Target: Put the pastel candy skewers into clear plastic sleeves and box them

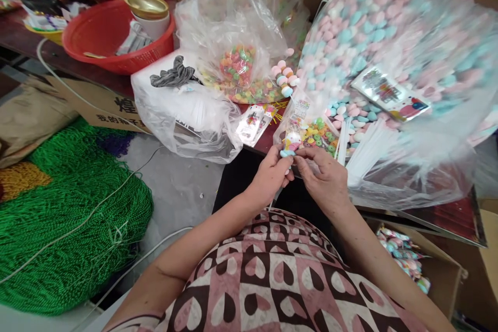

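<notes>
Between my hands is a small clear candy bag [293, 135] with printed pictures, held with its lower end toward me. A light blue marshmallow [287, 153] shows at that end. My left hand [272, 174] is closed, thumb and fingers pinching the lower end; a thin white stick seems to poke out below. From the other side my right hand [324, 179] pinches the bag's lower edge, with its fingertips partly hidden. Just beyond, colourful ring gummies [319, 134] lie on the table, and a few pink, white and orange marshmallows [285, 77] are bunched together.
A large bag of marshmallows [358, 15] fills the right, bearing a stack of printed bags [391, 93] and white sticks [369, 148]. Gummies [238, 65] sit in plastic at centre. A red basket [105, 36] stands left, above green cord [78, 218]. A carton [443, 275] holds wrapped candy.
</notes>
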`<act>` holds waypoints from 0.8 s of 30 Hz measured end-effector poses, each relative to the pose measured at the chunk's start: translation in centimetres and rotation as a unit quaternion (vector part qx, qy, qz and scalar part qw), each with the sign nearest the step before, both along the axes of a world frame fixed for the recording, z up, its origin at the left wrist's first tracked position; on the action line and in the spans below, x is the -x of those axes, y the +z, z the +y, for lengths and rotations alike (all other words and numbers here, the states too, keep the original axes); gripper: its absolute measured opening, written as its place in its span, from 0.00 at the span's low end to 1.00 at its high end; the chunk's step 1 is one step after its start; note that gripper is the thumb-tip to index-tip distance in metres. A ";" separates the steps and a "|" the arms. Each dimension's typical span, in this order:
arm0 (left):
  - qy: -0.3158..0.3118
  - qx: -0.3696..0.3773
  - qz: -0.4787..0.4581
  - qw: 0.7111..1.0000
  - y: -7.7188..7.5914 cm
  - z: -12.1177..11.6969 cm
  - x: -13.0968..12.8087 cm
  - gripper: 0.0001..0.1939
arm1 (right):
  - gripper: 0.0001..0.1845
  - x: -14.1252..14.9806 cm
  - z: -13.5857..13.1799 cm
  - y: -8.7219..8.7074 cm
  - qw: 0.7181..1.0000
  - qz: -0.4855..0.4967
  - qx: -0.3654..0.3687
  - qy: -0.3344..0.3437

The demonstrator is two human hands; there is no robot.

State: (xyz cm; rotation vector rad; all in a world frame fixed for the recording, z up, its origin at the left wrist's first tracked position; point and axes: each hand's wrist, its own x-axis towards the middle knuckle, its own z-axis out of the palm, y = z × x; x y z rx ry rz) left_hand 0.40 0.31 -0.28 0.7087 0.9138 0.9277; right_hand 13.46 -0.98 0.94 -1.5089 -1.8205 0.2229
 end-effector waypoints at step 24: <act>0.103 -0.043 -0.220 0.969 5.0 4.0 2.6 0.16 | 0.15 1.2 -3.3 -1.4 0.908 0.370 0.192 -0.033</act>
